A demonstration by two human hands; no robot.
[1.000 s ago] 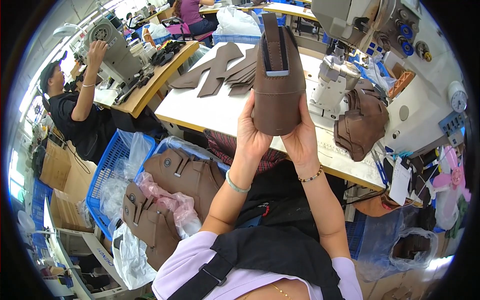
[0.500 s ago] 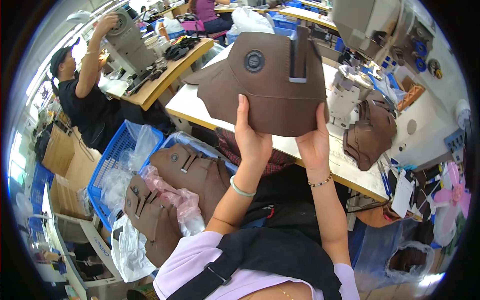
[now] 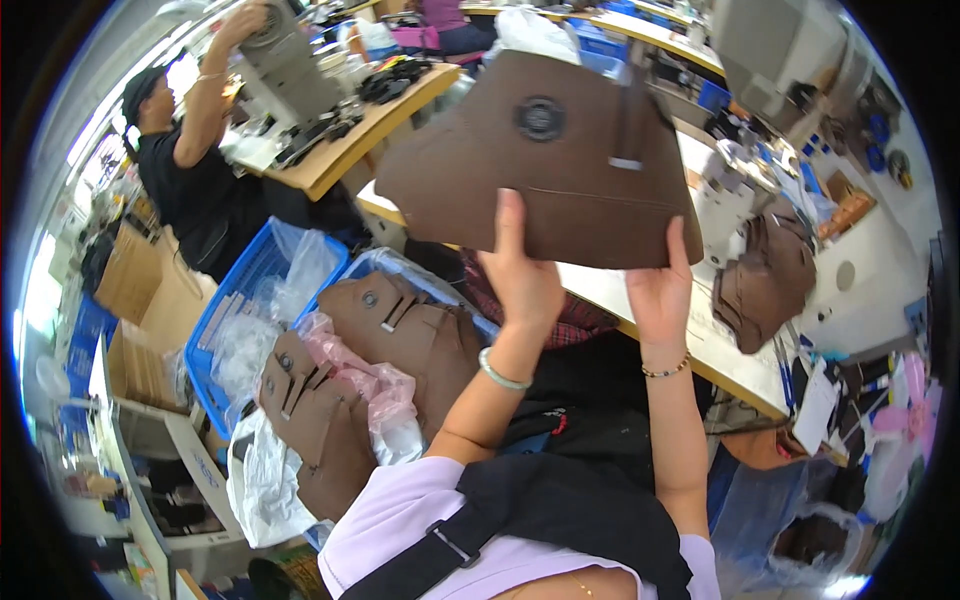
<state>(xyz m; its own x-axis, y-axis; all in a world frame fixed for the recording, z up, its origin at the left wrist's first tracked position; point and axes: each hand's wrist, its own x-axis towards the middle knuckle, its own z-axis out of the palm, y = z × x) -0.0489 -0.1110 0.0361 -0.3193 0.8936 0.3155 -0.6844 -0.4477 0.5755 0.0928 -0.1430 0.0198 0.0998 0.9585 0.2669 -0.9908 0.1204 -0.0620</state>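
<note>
Both my hands hold up a brown leather panel [image 3: 460, 170] with a round dark emblem, a strap with a pale metal end, and a stitched seam. My left hand [image 3: 525, 275] grips its lower edge near the middle, thumb on the front face. At the lower right corner my right hand [image 3: 662, 300] pinches it, thumb in front too. The fingers behind the panel are hidden. Beyond my right hand, a stack of similar brown pieces [image 3: 765, 275] lies on the white sewing table [image 3: 600, 285], beside a sewing machine [image 3: 725, 205].
To my left, a blue basket [image 3: 215, 375] holds plastic bags, next to more brown leather panels [image 3: 400, 340] with pink plastic. A co-worker in black [image 3: 190, 185] is at another machine at the far left. A pink fan [image 3: 915, 410] stands at the right.
The panel has turned slightly, its left side now spread wider toward me, and its outline is a little blurred. The whole view has shifted, with surroundings now farther right. Both hands keep their hold.
</note>
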